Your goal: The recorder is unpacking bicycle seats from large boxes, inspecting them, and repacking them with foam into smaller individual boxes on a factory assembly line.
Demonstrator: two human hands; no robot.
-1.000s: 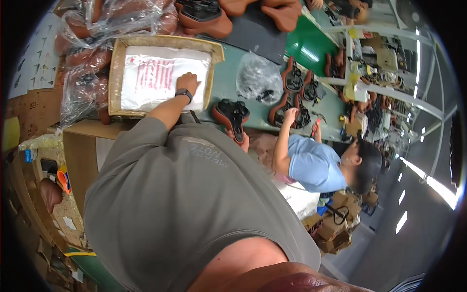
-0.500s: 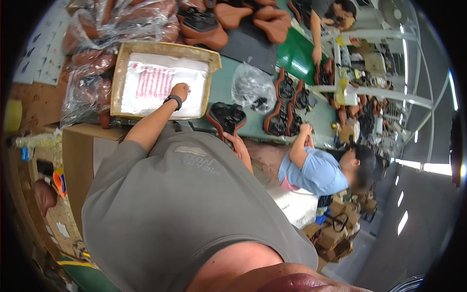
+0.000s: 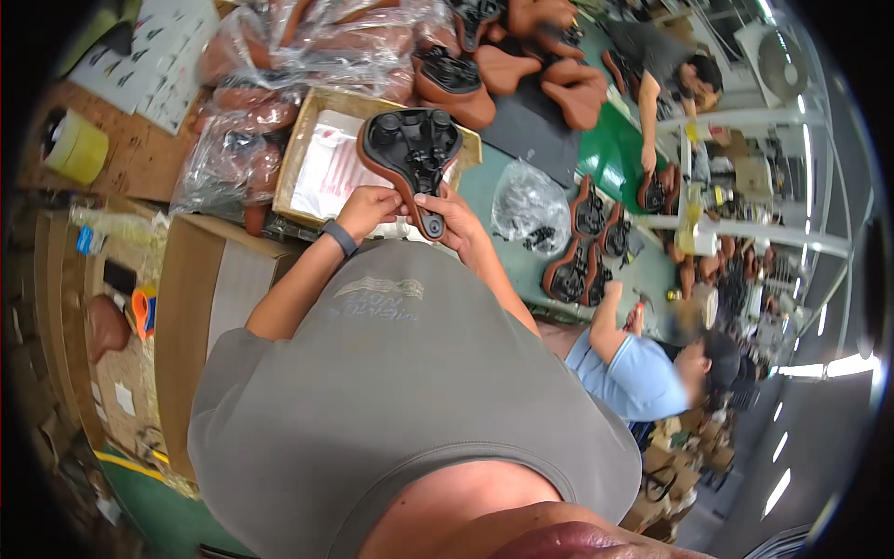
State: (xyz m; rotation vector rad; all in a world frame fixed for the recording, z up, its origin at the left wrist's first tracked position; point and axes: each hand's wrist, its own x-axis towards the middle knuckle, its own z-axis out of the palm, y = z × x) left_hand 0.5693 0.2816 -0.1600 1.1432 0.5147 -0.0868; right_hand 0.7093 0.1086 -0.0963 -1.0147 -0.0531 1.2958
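A brown bicycle saddle (image 3: 411,149) with a black underside is tilted up before my chest, its narrow nose toward me. My right hand (image 3: 454,219) grips the nose from the right, thumb across the underside. At the nose's left edge, my left hand (image 3: 369,211), a dark band on its wrist, has its fingers pinched together. Whatever they hold, if anything, is too small to tell. Behind the saddle stands a shallow, worn box (image 3: 295,149), partly hidden, with a white sheet bearing red strips (image 3: 337,175) inside.
Plastic-wrapped saddles (image 3: 340,47) are heaped beyond the box. A crumpled clear bag (image 3: 529,197) and several upturned saddles (image 3: 570,272) lie to the right. A co-worker in blue (image 3: 626,373) sits beside them; another person (image 3: 656,70) is farther back. An open carton (image 3: 191,321) stands at my left.
My left hand has left the sheet in the box and come to the saddle's nose. My right hand has raised the saddle from beside the box to in front of it.
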